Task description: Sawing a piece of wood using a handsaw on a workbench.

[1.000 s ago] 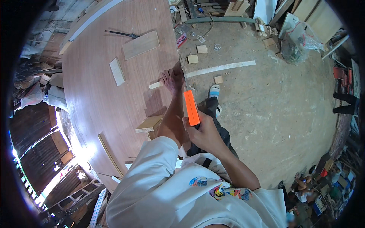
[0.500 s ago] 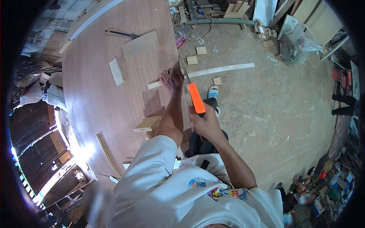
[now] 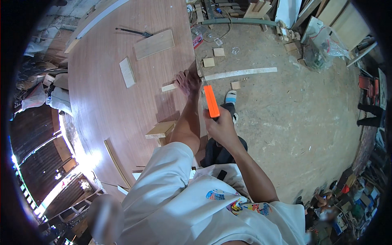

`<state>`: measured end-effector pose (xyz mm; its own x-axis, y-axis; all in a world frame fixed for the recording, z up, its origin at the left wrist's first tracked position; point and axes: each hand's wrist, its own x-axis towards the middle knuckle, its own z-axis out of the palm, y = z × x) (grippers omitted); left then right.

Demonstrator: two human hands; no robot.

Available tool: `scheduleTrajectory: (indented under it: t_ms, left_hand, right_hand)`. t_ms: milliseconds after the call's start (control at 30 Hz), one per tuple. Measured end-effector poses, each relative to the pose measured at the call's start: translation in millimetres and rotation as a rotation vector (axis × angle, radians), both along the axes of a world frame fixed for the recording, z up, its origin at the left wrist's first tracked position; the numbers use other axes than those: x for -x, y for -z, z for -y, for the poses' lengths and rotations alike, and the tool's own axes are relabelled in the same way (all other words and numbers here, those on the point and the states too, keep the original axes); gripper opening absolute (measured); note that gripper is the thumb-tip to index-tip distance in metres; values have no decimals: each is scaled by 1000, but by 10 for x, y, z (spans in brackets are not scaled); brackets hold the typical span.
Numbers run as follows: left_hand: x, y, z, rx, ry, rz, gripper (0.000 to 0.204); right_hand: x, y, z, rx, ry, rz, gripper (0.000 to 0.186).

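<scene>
At the table's right edge, my left hand (image 3: 188, 83) presses down on a long, pale wood strip (image 3: 245, 74), its fingers curled over it. One short end of the strip lies on the table; the long part sticks out over the floor. My right hand (image 3: 221, 127) is closed around the orange handle of a handsaw (image 3: 211, 102). The saw's thin blade crosses the strip just beyond the table edge, close to my left fingers. How deep the blade sits in the wood cannot be made out.
On the brown tabletop (image 3: 106, 90) are a flat board (image 3: 154, 45), a small pale block (image 3: 127, 72), a black pen-like tool (image 3: 132, 32) and a wooden piece (image 3: 160, 130) by my left forearm. Wood offcuts (image 3: 208, 62) lie on the floor, with a clear plastic bag (image 3: 322, 51) farther right.
The saw and my right hand have moved slightly forward, away from me. My left hand stays on the strip. The whole view has shifted a little.
</scene>
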<state>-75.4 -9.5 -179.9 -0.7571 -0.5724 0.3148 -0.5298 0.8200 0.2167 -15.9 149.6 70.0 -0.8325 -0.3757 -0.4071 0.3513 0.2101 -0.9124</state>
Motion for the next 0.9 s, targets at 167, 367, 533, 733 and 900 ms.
scheduleTrajectory:
  t_ms: [167, 367, 533, 733, 900]
  left_hand:
    - [-65, 46, 7, 67, -10, -28, 24]
    - [-43, 54, -5, 125, -4, -53, 23]
    - [-54, -20, -14, 24, -12, 6, 23]
    - [-36, -12, 2, -15, 19, -27, 24]
    - [-26, 21, -2, 40, 3, 1, 25]
  right_hand:
    - [-189, -150, -41, 28, -21, -50, 14]
    - [-120, 44, 66, -91, -47, -48, 13]
    - [-281, 53, -85, 41, 18, -13, 19]
    - [-147, 49, 51, -62, -19, -151, 17]
    - [-68, -94, 129, -83, -24, 24, 16]
